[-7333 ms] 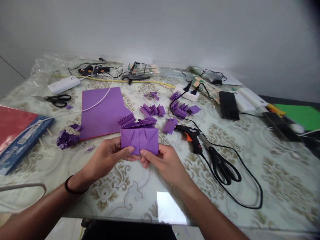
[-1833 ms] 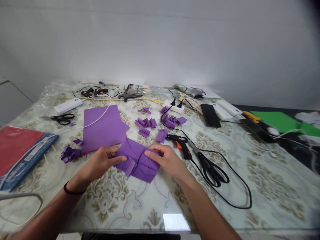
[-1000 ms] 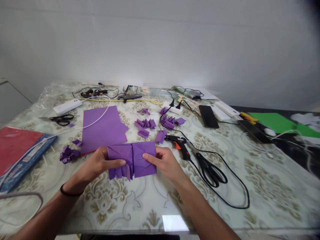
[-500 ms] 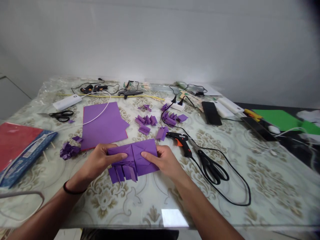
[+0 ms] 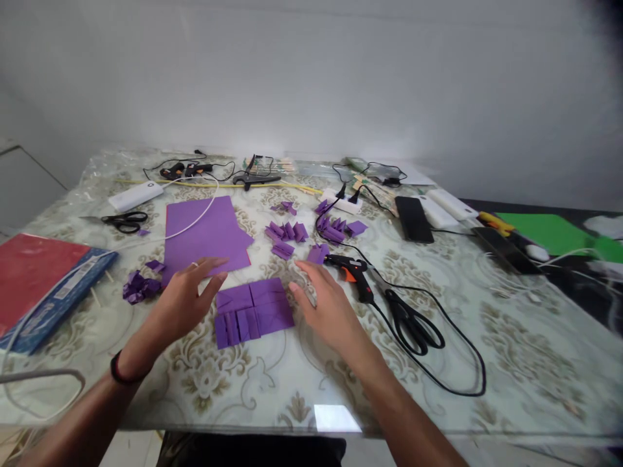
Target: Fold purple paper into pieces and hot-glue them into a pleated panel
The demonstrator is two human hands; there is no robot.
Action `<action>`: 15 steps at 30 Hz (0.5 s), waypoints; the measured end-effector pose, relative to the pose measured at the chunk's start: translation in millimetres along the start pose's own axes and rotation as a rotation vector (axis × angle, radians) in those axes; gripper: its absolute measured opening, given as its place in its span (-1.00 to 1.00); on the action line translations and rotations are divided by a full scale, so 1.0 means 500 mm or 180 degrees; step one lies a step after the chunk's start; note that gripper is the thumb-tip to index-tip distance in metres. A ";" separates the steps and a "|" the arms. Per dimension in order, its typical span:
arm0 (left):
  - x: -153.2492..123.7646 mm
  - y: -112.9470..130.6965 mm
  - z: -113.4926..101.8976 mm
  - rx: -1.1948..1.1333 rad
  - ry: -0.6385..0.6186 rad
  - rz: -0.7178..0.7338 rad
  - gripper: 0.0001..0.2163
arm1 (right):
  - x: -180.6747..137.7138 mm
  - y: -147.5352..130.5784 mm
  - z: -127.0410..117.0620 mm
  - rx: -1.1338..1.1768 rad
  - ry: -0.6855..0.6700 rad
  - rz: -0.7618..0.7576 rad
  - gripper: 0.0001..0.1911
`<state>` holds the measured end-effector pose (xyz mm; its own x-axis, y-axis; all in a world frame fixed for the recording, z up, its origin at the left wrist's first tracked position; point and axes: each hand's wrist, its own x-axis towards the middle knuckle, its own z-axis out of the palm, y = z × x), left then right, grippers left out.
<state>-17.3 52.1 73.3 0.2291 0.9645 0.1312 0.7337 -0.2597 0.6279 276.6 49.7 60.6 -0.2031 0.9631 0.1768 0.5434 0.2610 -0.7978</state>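
Note:
A creased purple paper piece [image 5: 272, 306] lies flat on the patterned table, with several narrow folded strips along its lower left part. My left hand [image 5: 187, 298] hovers at its left side, fingers apart and holding nothing. On the other side, my right hand [image 5: 328, 308] is open too, its thumb close to the paper's right edge but apart from it. Beyond the hands lie small folded purple paper pieces [image 5: 287, 232] in loose groups. A black glue gun [image 5: 357, 277] with an orange trigger rests right of my right hand.
Black-handled scissors [image 5: 413, 324] and the glue gun's looping cord lie at right. Purple sheets [image 5: 204, 230], crumpled purple paper [image 5: 140, 287] and more scissors [image 5: 124, 222] are at left. Further back stand a white power strip [image 5: 342, 202] and a dark phone [image 5: 413, 219].
Both hands have let go of the creased purple paper, which now lies on the table. The left hand has drawn away to the left, and the right hand has opened beside it.

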 end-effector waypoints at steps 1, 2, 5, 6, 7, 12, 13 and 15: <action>-0.014 0.009 0.013 0.0329 0.0201 0.0241 -0.50 | -0.005 -0.003 0.005 -0.0226 0.0065 -0.0212 -0.47; -0.029 0.018 0.029 0.0658 0.0241 0.0568 -0.50 | -0.010 -0.007 0.013 -0.0455 0.0006 -0.0453 -0.47; -0.062 0.038 0.086 0.1394 0.0172 0.1144 -0.46 | -0.019 -0.016 0.049 -0.0942 -0.0634 -0.0931 -0.41; -0.068 0.039 0.104 0.1541 0.0123 0.1181 -0.45 | -0.020 -0.017 0.062 -0.1079 -0.0834 -0.0992 -0.38; -0.072 0.037 0.118 0.1646 0.0088 0.1171 -0.44 | -0.021 -0.017 0.074 -0.1206 -0.0992 -0.1020 -0.36; -0.076 0.011 0.150 0.1857 0.0009 0.1119 -0.44 | -0.022 -0.006 0.106 -0.1600 -0.1390 -0.1099 -0.26; -0.077 0.008 0.151 0.1870 -0.0003 0.1101 -0.44 | -0.023 -0.004 0.107 -0.1644 -0.1402 -0.1090 -0.26; -0.077 0.005 0.152 0.1843 -0.0029 0.1067 -0.44 | -0.026 -0.004 0.109 -0.1700 -0.1404 -0.1074 -0.26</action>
<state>24.2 10.7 11.5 0.5080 0.8274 0.2395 0.8462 -0.5313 0.0407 234.0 33.3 28.5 -0.6728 0.7394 0.0255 0.6910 0.6404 -0.3353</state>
